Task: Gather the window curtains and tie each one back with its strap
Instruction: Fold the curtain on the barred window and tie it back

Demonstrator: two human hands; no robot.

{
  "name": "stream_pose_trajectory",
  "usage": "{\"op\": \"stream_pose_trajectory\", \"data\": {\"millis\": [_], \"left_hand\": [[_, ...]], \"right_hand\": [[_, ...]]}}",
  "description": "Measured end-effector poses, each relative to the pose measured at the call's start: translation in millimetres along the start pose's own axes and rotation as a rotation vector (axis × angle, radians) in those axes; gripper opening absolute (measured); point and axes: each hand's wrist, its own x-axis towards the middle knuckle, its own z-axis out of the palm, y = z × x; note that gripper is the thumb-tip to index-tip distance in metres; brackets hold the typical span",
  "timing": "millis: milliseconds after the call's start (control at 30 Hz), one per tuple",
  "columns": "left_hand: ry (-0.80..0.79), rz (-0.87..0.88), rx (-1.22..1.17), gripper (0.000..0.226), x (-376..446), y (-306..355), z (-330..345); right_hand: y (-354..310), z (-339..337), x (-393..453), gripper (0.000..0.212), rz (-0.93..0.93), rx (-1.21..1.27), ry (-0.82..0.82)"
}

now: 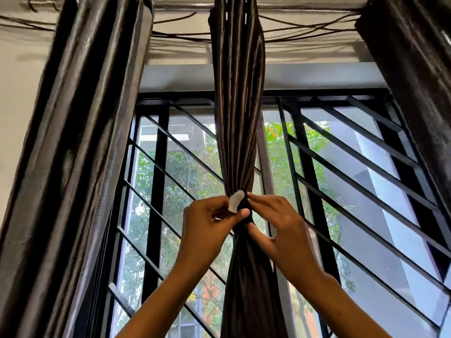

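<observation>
At the middle of the window [366,191], the gathered brown curtain [238,118] hangs pinched into a narrow waist, where a dark strap [246,211] wraps it. The left hand [207,220] pinches the strap's white tab [235,201] between thumb and fingers, just left of the waist. The right hand [273,218] grips the strap and bunched cloth from the right. Two more dark curtains [80,142] hang gathered at the far left and right edges.
</observation>
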Motion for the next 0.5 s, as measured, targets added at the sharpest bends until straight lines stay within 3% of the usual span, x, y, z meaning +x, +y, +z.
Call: {"op": "stream_pose_trajectory", "data": {"millis": [133, 233, 500], "left_hand": [[0.036, 0.022, 0.022, 0.007, -2, 0, -2], [0.12, 0.011, 0.032, 0.004, -4, -2, -1], [0.249, -0.088, -0.033, 0.009, -6, 3, 10]], "right_hand": [[-3, -2, 5, 0.024, 0.064, 0.064, 0.062], [-9, -6, 9, 0.043, 0.18, 0.181, 0.057], [-21, -28, 17, 0.042, 0.244, 0.244, -0.193]]}}
